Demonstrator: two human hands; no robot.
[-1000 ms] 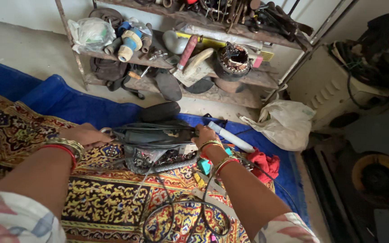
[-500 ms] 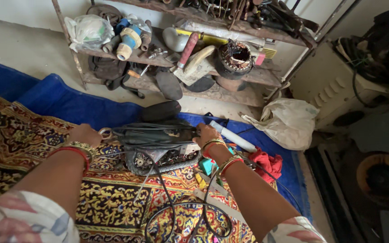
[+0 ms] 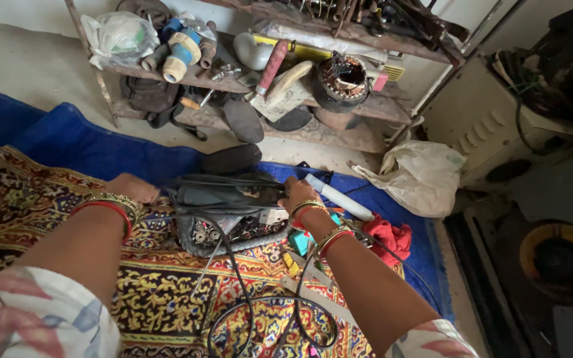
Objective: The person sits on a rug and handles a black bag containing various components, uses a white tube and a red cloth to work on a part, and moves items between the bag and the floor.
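dark power tool (image 3: 223, 194), lying on patterned rug (image 3: 54, 199), apparently dismantled

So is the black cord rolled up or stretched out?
Partly rolled: the cord makes loose loops on the rug, then runs up to the tool both hands hold.

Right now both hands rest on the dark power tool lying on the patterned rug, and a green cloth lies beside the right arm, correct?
Not quite: the cloth is red, not green, as the head view shows. Otherwise right: left hand and right hand rest on the dark power tool on the patterned rug.
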